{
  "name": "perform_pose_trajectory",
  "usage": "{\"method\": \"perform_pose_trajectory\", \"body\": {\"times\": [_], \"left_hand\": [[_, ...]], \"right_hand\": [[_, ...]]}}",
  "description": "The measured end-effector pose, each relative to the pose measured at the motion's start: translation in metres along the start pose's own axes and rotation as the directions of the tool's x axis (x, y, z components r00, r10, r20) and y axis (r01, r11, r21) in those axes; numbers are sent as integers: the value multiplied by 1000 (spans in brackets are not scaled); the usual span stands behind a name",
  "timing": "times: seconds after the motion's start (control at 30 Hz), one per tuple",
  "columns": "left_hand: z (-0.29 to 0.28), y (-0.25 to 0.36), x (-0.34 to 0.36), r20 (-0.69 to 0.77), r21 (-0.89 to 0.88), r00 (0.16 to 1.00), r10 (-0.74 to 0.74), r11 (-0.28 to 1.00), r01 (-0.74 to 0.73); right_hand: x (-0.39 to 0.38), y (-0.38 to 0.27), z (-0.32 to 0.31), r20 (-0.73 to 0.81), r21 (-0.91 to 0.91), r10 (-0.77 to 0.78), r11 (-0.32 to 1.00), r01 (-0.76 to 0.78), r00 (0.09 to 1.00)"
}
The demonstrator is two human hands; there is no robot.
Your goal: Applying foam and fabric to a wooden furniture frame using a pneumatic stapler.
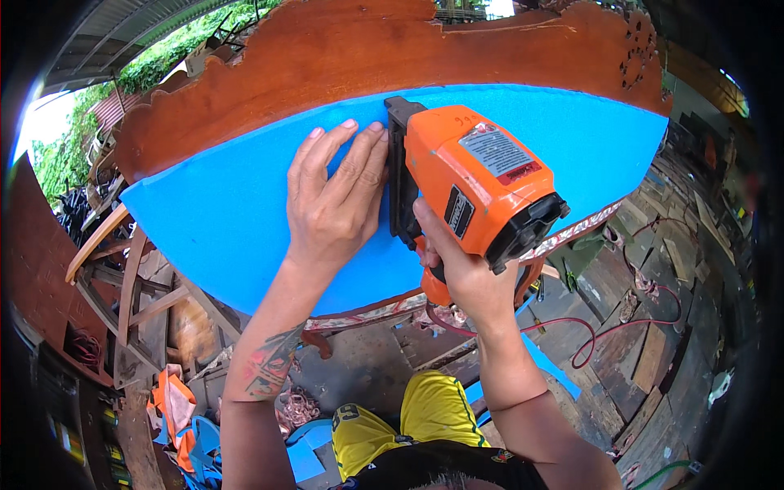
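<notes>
My left hand (333,196) lies flat on a bright blue sheet of padding or fabric (216,216), fingers stretched toward its far edge. My right hand (474,282) is wrapped round the handle of an orange air staple gun (482,188) with a black nose and black end cap. The nose meets the blue sheet's far edge, right beside my left fingertips. Along that edge runs the carved reddish-brown wooden frame (327,53) of a piece of furniture. The tip's contact point is partly hidden by the tool.
A red air hose (584,325) curls from below the gun across the plank-strewn floor (604,376) at right. Wooden chair frames (135,286) stand at left. Orange and blue scraps (175,408) lie at lower left, and a blue strip (547,363) lies beyond my right forearm.
</notes>
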State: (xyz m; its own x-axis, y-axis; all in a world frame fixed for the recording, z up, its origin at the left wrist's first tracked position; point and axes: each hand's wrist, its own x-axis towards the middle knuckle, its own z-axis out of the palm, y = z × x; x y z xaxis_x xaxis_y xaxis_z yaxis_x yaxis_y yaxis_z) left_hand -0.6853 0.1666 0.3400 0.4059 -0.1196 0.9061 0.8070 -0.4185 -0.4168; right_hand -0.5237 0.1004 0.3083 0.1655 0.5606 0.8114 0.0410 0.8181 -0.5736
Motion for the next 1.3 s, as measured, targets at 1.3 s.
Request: {"method": "perform_pose_trajectory", "body": {"times": [1.3], "left_hand": [[-29, -18, -21, 26, 127, 998, -51, 991, 47]], "right_hand": [[-25, -2, 22, 124, -174, -122, 974, 143, 985]]}}
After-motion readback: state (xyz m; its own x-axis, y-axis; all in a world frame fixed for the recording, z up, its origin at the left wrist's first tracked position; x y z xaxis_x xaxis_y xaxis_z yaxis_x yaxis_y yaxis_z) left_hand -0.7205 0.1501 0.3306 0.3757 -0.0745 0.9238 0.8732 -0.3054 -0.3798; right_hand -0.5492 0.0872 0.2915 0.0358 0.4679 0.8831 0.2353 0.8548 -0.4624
